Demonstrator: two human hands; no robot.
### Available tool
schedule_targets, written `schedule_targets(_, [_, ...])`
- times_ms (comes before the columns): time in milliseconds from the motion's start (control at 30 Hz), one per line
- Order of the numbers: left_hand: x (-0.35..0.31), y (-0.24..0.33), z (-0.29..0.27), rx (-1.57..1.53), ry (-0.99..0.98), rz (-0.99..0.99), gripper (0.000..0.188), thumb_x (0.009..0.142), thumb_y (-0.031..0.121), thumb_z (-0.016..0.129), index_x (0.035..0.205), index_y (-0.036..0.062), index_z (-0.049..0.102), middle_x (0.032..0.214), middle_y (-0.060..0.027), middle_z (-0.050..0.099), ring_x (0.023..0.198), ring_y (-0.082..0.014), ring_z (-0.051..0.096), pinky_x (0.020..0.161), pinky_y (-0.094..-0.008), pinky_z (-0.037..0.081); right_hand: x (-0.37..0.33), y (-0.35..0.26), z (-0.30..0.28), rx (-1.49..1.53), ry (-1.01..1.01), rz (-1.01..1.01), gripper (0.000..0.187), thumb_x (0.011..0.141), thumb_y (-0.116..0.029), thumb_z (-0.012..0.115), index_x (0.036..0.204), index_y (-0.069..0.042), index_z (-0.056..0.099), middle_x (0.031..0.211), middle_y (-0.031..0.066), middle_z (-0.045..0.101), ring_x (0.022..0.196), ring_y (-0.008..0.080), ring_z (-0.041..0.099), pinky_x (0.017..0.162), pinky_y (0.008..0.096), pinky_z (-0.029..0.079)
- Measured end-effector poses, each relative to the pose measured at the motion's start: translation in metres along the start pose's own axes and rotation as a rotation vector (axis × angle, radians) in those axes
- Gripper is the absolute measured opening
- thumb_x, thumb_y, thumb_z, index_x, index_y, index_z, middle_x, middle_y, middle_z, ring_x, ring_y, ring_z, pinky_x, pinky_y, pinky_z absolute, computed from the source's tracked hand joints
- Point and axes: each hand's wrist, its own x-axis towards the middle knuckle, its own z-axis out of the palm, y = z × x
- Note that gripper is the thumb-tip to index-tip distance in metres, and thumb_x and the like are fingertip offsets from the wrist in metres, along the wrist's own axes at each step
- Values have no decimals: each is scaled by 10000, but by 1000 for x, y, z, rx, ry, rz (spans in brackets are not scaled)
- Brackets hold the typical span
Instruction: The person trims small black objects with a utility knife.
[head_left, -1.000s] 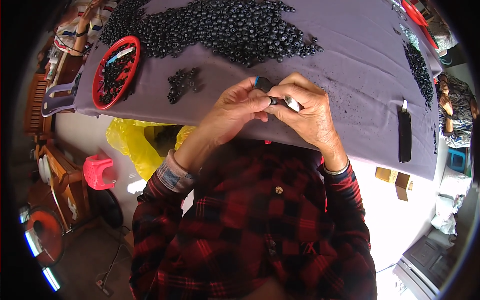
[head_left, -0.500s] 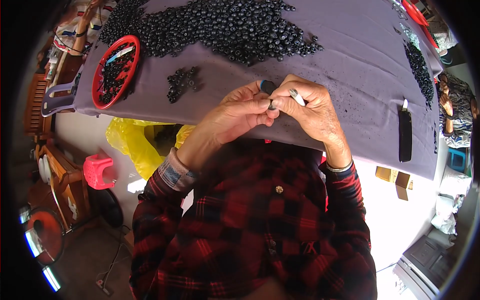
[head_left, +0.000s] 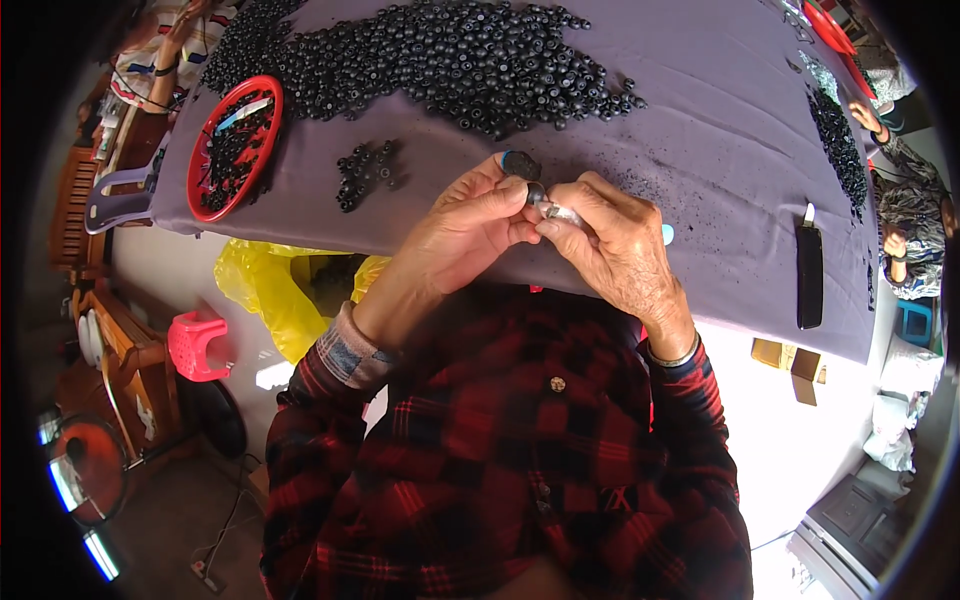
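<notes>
My left hand and my right hand meet over the near edge of a table covered in purple cloth. Between the left fingertips sits a small black round piece. The right fingers pinch a small silvery tool whose tip touches that piece. A blue cap covers one left fingertip. A large heap of black round pieces lies farther back, and a small cluster of them lies to the left of my hands.
A red round tray with black pieces stands at the table's left. A black flat bar lies at the right edge. Another person sits at the far right. Below the table are a yellow bag and a pink stool.
Both hands have stayed together at the same spot, shifting slightly. The fingers have turned the small piece and the silvery tool tip against each other.
</notes>
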Motion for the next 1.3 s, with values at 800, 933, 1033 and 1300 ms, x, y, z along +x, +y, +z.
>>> schedule_targets(800, [0, -1, -3, -12, -66, -24, 145, 933, 138, 590, 1047, 80, 522, 929, -32, 620, 847, -115, 605, 774, -298, 495, -2, 4, 1, 144, -2, 3, 115, 834, -90, 701, 910, -20, 652, 795, 68, 663, 672, 178, 651, 596, 293, 507])
schedule_targets(933, [2, -1, -8, -8, -45, -18, 150, 932, 118, 588, 1059, 73, 521, 954, -49, 627, 859, -130, 617, 785, -314, 512, -2, 7, 4, 138, -27, 57, 116, 834, -83, 703, 915, -16, 653, 812, 77, 671, 681, 181, 653, 622, 292, 515])
schedule_targets(1033, [-2, -5, -9, 8, -83, -20, 253, 901, 99, 613, 1136, 59, 528, 938, -32, 618, 920, -143, 608, 826, -318, 504, -1, 9, 4, 159, 21, 61, 129, 870, -131, 679, 927, -18, 656, 794, 49, 656, 666, 134, 619, 619, 268, 500])
schedule_targets(1300, [-2, -1, -9, 109, -28, -35, 276, 890, 74, 614, 1144, 41, 512, 921, -54, 591, 875, -174, 589, 779, -327, 528, -3, 22, -17, 278, 168, 351, 182, 935, -206, 616, 986, -39, 668, 747, -32, 564, 670, 49, 489, 572, 201, 393])
